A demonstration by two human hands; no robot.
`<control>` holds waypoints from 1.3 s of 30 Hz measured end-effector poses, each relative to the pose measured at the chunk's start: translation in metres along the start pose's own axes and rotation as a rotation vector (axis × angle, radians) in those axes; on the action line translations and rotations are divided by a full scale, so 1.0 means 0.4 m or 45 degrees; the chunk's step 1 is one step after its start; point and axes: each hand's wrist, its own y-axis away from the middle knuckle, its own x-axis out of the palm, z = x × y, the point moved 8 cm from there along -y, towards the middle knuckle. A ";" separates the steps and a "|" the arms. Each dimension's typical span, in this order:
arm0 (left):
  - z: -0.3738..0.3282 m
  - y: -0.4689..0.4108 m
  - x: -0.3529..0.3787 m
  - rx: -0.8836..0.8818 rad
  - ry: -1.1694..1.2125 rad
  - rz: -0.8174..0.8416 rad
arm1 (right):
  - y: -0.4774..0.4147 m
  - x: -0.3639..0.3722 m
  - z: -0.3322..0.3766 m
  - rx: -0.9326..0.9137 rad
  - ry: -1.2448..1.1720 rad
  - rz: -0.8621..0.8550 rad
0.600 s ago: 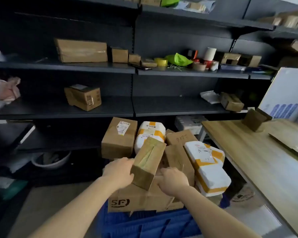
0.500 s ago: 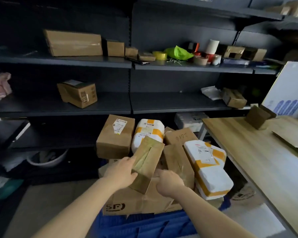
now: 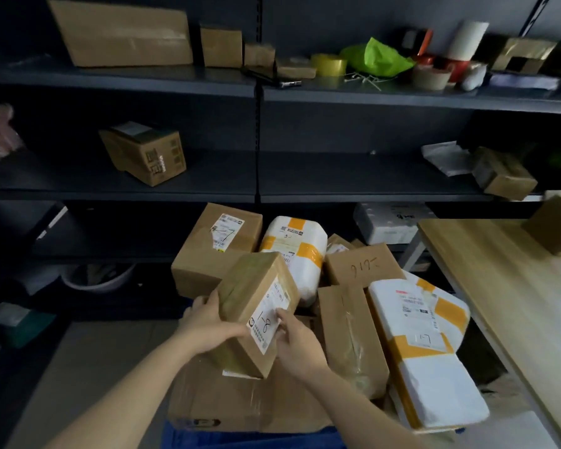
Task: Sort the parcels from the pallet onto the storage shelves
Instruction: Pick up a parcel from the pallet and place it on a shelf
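head: left hand (image 3: 211, 322) grips the small box (image 3: 256, 306) on its left side, right hand (image 3: 300, 343) holds its label face. Versus 0.5 s ago the box is rotated, 1-8 label now facing up. It's tilted over the parcel pile (image 3: 353, 335), below the shelves (image 3: 175, 191)

A green bag (image 3: 381, 58) lies beside a yellow tape roll (image 3: 329, 64); a wooden table (image 3: 515, 286) stands at right; low left, perhaps a basin (image 3: 98, 281).

Blue pallet (image 3: 240, 440) mostly covered, cut off by bottom edge.
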 end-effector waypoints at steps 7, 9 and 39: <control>0.104 0.010 -0.006 -0.045 0.839 0.197 | -0.043 0.061 -0.005 0.252 -0.336 0.047; 0.131 0.017 0.001 -0.084 0.944 0.207 | -0.043 0.081 -0.001 0.307 -0.458 0.104; 0.412 0.692 -0.211 0.183 1.570 -1.036 | 0.323 0.308 0.585 -0.447 -0.941 0.717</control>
